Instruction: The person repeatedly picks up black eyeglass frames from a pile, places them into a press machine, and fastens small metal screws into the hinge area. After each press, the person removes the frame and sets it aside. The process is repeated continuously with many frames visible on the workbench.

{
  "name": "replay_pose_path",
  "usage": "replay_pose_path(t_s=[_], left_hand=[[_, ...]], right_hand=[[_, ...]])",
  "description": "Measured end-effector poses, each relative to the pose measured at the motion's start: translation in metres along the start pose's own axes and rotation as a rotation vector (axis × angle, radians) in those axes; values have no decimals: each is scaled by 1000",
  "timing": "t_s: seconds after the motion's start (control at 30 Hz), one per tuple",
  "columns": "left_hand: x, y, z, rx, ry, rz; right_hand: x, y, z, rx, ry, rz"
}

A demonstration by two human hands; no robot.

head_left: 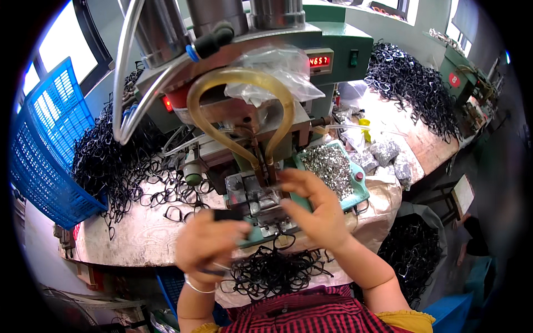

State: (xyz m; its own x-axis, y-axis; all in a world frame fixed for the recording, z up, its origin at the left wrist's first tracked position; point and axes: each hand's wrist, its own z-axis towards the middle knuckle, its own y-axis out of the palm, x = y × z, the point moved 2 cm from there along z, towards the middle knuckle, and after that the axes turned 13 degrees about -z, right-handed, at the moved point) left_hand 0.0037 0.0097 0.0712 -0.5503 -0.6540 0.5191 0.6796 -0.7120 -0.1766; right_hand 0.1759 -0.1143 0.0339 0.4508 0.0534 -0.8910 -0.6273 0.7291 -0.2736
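A bench press machine (pixel 277 125) stands in front of me, with a small metal fixture (pixel 261 200) under its two upright prongs (pixel 265 169). My right hand (pixel 317 208) reaches in at the fixture's right side, thumb and forefinger apart; I see nothing between them. My left hand (pixel 202 244) is smeared by motion at the fixture's front left. A dark flat piece (pixel 229 214) shows at its fingers, but whether they grip it is unclear. Black eyeglass frames (pixel 272 272) lie heaped on the near bench edge, below both hands.
Right of the fixture sits a green tray (pixel 363 195) of small silver parts, with bags of similar parts (pixel 384 152) beyond. More black frames (pixel 411 83) pile up at back right. At left, a blue crate (pixel 44 150) leans over another heap. A looped amber hose (pixel 194 105) hangs overhead.
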Motion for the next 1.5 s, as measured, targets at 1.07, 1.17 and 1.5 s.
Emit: replay_pose_path(t_s=[1.07, 1.17, 1.5], left_hand=[[94, 150, -24, -764, 44, -1934], [51, 88, -13, -947, -283, -1751], [-71, -142, -198, 104, -826, 832]], right_hand=[[125, -34, -9, 401, -17, -525], [119, -49, -13, 457, 29, -495], [95, -73, -63, 439, 108, -405]])
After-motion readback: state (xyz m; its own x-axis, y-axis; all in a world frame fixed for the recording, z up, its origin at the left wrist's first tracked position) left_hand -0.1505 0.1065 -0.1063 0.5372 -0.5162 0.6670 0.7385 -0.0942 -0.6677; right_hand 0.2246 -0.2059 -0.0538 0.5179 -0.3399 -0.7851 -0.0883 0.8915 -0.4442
